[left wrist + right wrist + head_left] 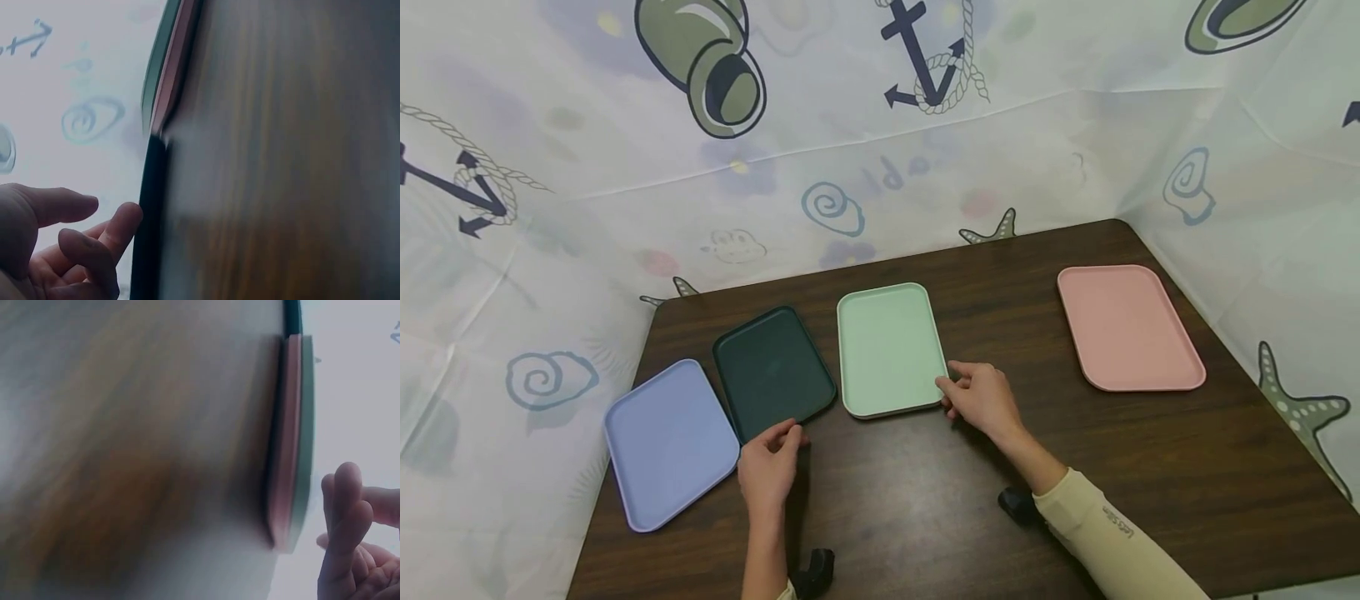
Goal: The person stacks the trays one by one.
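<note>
Screened tabletop set-up, type of building indeterminable: wood-grain table [917, 500] beneath left hand [768, 471] and right hand [981, 398], nautical-print sheeting [850, 108] beyond and on either side of them

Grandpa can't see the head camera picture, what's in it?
A left hand is at the edge of a dark green tray, a right hand by a mint tray. On a brown table, a blue tray is leftmost, a pink tray rightmost.

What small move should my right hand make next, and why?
Perhaps pinch the light green tray by its near right corner and lift it slightly. Your right hand is at that corner, with no clear grip, and the right wrist view shows a pink tray directly beneath, so lifting would likely separate the two.
</note>
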The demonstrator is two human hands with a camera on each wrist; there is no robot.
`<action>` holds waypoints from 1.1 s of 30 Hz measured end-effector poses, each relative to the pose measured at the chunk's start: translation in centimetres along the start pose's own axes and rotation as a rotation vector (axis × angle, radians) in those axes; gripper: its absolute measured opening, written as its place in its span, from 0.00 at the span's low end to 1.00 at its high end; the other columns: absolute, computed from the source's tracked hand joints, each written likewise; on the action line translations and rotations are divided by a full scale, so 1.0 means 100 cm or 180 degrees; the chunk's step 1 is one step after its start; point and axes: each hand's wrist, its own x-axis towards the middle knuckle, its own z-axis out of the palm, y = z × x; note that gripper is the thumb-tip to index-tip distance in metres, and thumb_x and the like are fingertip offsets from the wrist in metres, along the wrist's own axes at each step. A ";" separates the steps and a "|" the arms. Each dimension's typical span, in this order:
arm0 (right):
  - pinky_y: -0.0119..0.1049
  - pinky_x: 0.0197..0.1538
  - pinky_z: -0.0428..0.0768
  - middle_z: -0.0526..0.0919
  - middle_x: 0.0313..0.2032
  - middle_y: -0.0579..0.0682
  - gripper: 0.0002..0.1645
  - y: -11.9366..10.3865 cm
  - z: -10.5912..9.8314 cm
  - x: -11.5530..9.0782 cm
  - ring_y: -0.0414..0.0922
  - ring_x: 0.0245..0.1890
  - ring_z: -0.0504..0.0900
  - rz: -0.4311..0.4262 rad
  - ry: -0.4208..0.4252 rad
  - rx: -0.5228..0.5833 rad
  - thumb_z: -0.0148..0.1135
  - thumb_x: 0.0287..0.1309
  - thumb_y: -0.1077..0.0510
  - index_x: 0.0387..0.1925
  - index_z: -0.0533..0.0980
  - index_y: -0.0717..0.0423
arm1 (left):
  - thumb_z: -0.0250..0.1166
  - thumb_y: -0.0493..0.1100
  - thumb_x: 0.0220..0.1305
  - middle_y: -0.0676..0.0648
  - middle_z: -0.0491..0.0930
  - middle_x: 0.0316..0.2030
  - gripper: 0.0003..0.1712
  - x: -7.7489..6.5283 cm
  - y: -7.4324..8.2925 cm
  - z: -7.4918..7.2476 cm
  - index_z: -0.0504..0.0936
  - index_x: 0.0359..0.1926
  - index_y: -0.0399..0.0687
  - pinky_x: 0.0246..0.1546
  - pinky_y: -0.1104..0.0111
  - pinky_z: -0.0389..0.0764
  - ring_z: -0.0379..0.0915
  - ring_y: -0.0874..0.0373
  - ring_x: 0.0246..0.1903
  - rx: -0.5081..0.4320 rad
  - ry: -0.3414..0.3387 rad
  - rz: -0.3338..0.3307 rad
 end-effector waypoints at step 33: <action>0.35 0.20 0.79 0.86 0.23 0.51 0.37 -0.077 0.118 0.035 0.43 0.21 0.86 -0.0057 -0.1629 0.0124 0.58 0.68 0.55 0.71 0.59 0.66 | 0.57 0.54 0.68 0.48 0.87 0.36 0.22 0.004 -0.022 -0.038 0.84 0.54 0.48 0.44 0.45 0.71 0.75 0.44 0.52 0.0439 0.0477 -0.0329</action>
